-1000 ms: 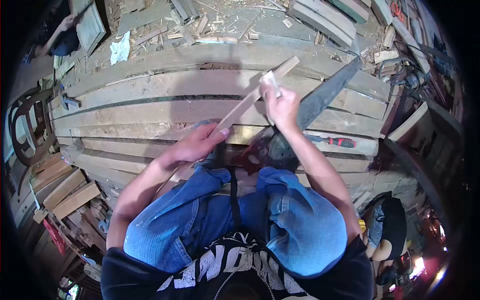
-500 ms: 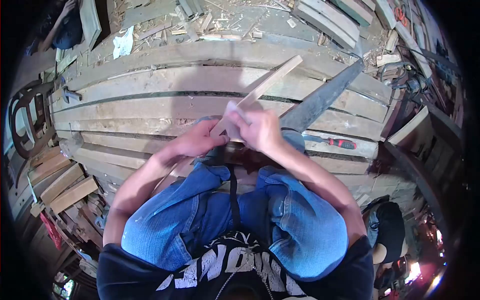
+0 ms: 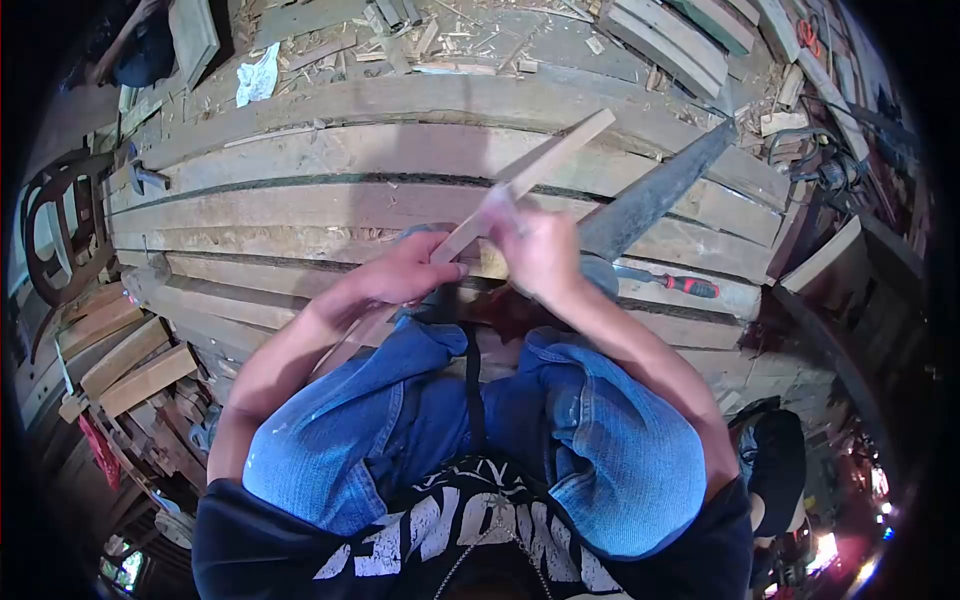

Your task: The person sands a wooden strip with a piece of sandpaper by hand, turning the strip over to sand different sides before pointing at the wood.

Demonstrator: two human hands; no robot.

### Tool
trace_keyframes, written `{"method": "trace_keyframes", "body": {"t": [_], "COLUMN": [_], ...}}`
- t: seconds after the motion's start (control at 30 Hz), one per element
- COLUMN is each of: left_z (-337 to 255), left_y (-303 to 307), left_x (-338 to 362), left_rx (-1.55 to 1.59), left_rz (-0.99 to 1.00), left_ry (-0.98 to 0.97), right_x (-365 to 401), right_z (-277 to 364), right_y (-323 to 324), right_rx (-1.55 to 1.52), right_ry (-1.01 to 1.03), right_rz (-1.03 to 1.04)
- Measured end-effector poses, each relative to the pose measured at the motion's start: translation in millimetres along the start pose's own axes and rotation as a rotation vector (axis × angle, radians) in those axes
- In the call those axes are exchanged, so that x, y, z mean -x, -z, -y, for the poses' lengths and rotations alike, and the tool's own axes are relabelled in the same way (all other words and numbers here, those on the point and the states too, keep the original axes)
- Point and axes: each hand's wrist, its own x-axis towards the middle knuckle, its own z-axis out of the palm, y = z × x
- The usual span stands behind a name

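A long, narrow wooden strip (image 3: 560, 148) runs diagonally from my lap up to the right. My left hand (image 3: 405, 272) is closed around its lower part, thumb on top. My right hand (image 3: 545, 255), smeared by motion, pinches a pale folded sheet (image 3: 497, 210) that looks like sandpaper and presses it against the strip's middle. Just right of that hand, a wide grey saw blade (image 3: 660, 190) slants up and away; its near end is hidden by my leg and foot. A screwdriver-like tool with a red and black handle (image 3: 690, 287) lies further right.
Long boards (image 3: 300, 160) form the surface before me. A hammer (image 3: 148, 180) lies at left, near a curved wooden frame (image 3: 65, 230). Wood blocks (image 3: 150, 380) are stacked lower left. Shavings and a white rag (image 3: 257, 76) lie beyond. Other people show at upper left and lower right.
My right hand has slid the pale sheet a little up and right along the strip. My left hand keeps its hold. The whole view has shifted slightly.
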Motion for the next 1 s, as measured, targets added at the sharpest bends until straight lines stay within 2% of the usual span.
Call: {"method": "trace_keyframes", "body": {"t": [0.03, 0.1, 0.17, 0.2, 0.23, 0.3, 0.33, 0.37, 0.43, 0.47, 0.5, 0.57, 0.63, 0.67, 0.7, 0.77, 0.8, 0.83, 0.9, 0.93, 0.97, 1.0], "left_z": [4, 5, 4, 3, 1, 0, 3, 5, 4, 5, 6, 5, 3, 3, 2, -1, -2, -4, -10, -7, -2, 2], "left_y": [1, 1, 0, 0, -1, -2, -1, -1, 0, -1, -1, -1, -1, -2, -2, -3, -5, -7, -3, -4, -3, 0], "left_x": [-2, -4, -3, -2, -1, -3, -4, -4, -4, -3, -2, -2, -3, -3, -2, 1, 3, 5, 2, 0, -1, -2], "left_rx": [-0.017, -0.045, -0.020, -0.020, -0.006, 0.002, 0.005, 0.006, -0.001, 0.001, 0.002, 0.009, -0.011, -0.027, -0.030, -0.032, -0.031, 0.015, 0.044, 0.004, -0.033, 0.024], "left_rz": [0.002, 0.011, -0.015, -0.015, -0.007, 0.000, 0.005, 0.015, 0.015, 0.007, 0.006, 0.000, -0.008, -0.015, -0.010, -0.048, -0.047, -0.045, -0.044, -0.048, -0.051, 0.000], "left_ry": [-0.004, -0.002, -0.037, -0.040, -0.028, -0.023, -0.028, -0.027, -0.013, 0.000, 0.001, 0.003, -0.005, -0.001, 0.003, 0.030, 0.033, 0.053, 0.055, 0.036, 0.024, 0.030], "right_x": [8, -1, -7, -22, -23, -10, -5, -3, -15, -33, -48, -44, -8, -12, -17, -41, -55, -65, -51, -35, -29, -33], "right_z": [15, 6, -28, -24, -28, -9, 2, 7, -30, -40, -44, -32, -27, -12, -23, -67, -73, -76, -55, -46, -46, -55], "right_y": [7, 14, 7, 21, 20, 16, 10, 15, 13, 21, 27, 33, 10, 14, 15, 22, 31, 37, 34, 26, 24, 27], "right_rx": [0.025, 0.136, 0.060, 0.071, 0.091, -0.013, 0.070, 0.117, 0.143, 0.242, 0.069, 0.217, 0.142, 0.002, 0.002, 0.354, 0.202, 0.187, 0.244, 0.142, 0.063, 0.172], "right_ry": [-0.010, 0.032, -0.132, -0.251, -0.272, -0.236, 0.026, -0.047, -0.167, -0.357, -0.357, -0.399, -0.100, -0.085, -0.092, -0.333, -0.339, -0.406, -0.312, -0.176, -0.305, -0.310], "right_rz": [0.170, 0.261, 0.068, 0.057, 0.046, 0.206, 0.153, 0.170, 0.104, 0.079, -0.043, 0.163, 0.159, 0.066, 0.063, 0.078, 0.012, 0.029, 0.157, 0.095, 0.162, 0.129]}}
